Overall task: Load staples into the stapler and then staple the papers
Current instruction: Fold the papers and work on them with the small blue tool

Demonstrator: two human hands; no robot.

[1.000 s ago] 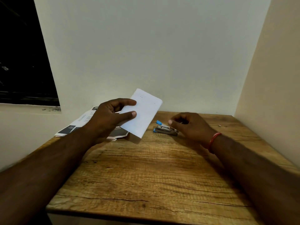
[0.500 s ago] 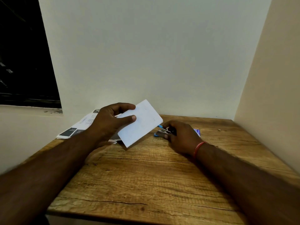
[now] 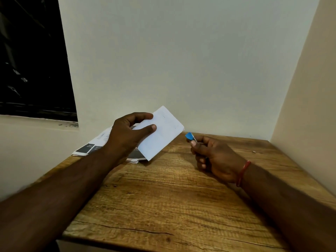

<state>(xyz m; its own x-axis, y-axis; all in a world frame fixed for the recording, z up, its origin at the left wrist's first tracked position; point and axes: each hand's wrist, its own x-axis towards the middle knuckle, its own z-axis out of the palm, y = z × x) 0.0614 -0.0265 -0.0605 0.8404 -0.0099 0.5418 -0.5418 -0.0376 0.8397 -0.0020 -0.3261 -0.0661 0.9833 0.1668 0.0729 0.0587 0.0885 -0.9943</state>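
The left hand [image 3: 127,138] pinches a small white sheaf of papers [image 3: 161,132] near its left edge, thumb across the front face and fingers curled behind. The sheaf is lifted off the surface [image 3: 163,206] and tilted, its lower corner hanging free. The papers look light and limp. They would likely sag or fan apart if held by one corner alone, so a hold close to the edge to be stapled seems best.

The right hand [image 3: 216,157] is clenched round the stapler [image 3: 190,136], which is held above the surface just right of the papers and not touching them. Only its blue tip and a sliver of metal show past the fingers, so I cannot tell whether it is loaded. The stapler seems small, rigid and easy to grip along its body.

A red thread band [image 3: 242,172] circles the right wrist. Under the left hand, printed leaflets [image 3: 91,146] lie at the surface's far left edge, below a dark window [image 3: 32,57].
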